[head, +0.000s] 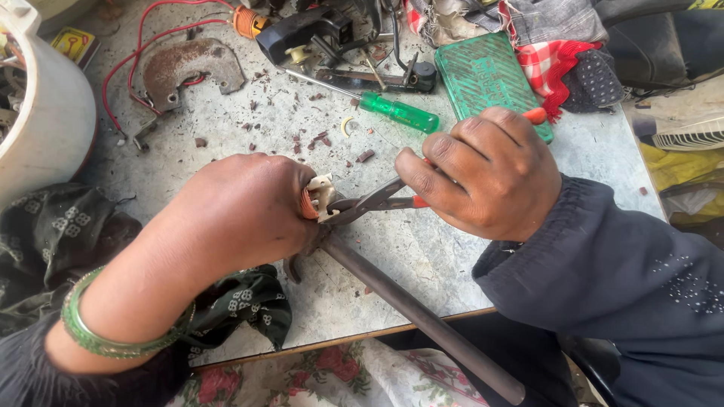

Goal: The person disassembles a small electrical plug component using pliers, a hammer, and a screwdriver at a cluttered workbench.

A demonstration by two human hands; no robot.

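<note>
Left hand (241, 211): I see it closed tight around a small white fitting (322, 193), pinning it just above the table.
Right hand (486, 173): I see it wrapped shut around the orange handles of the pliers (373, 202), knuckles up.
Pliers: the dark nose points left and meets the white fitting right at my left fingertips; I cannot tell how far the nose is parted.
White fitting: centre of the scene, between both hands, mostly hidden by the left fingers.
Dark rod (418, 313): runs from under the left hand down to the near right, past the table edge.
Table (422, 256): grey, scuffed, scattered with brown crumbs.
Screwdriver (396, 111): green handle, lying far of the right hand, apart from it.
Green case (483, 75): ribbed, far right, just beyond the right knuckles.
Rusty plate (188, 68): far left, with a red wire (128, 68) looping around it.
White tub (45, 113): far left edge.
Bangle (94, 335): green, on the left wrist, near left.
Patterned cloth (249, 301): dark, under the left forearm.
</note>
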